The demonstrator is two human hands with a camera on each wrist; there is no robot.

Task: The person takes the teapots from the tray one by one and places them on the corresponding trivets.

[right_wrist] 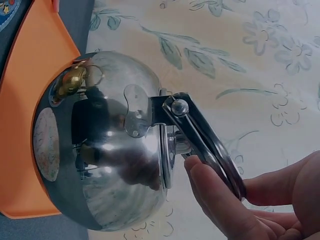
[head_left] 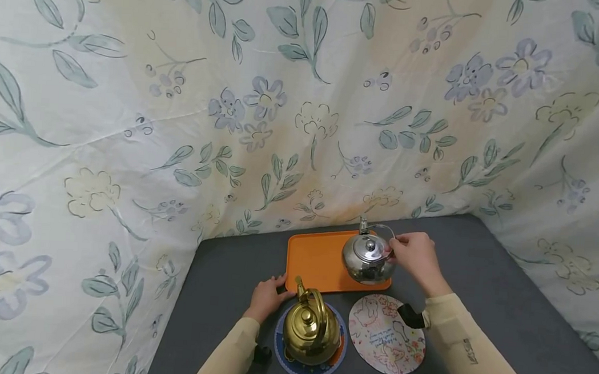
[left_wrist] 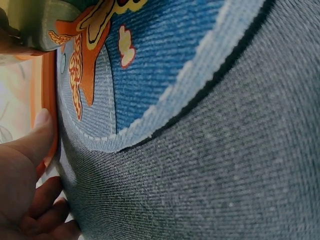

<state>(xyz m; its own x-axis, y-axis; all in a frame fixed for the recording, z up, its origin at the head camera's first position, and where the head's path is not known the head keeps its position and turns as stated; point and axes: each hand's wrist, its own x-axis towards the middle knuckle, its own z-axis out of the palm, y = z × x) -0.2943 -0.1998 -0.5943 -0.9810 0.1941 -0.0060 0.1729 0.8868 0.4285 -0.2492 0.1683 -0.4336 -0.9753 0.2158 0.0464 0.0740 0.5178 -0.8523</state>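
Observation:
My right hand [head_left: 419, 257] pinches the handle of a shiny silver kettle [head_left: 369, 265] between thumb and fingers. The kettle is upright over the right part of an orange tray [head_left: 313, 259], its spout pointing to the back wall. In the right wrist view the folding handle [right_wrist: 212, 145] leans to one side above the lid. My left hand [head_left: 266, 299] holds the tray's near left corner, thumb [left_wrist: 42, 127] along the front rim and fingers at the left side. Just right of that hand, a gold kettle [head_left: 308, 333] stands on a round blue denim-pattern mat [head_left: 279, 346].
A round pink floral mat [head_left: 385, 335] lies to the right of the gold kettle, under the right forearm. Dark grey cloth [head_left: 215, 296] covers the table. A flower-print curtain [head_left: 259, 167] closes off the back and sides, close behind the tray.

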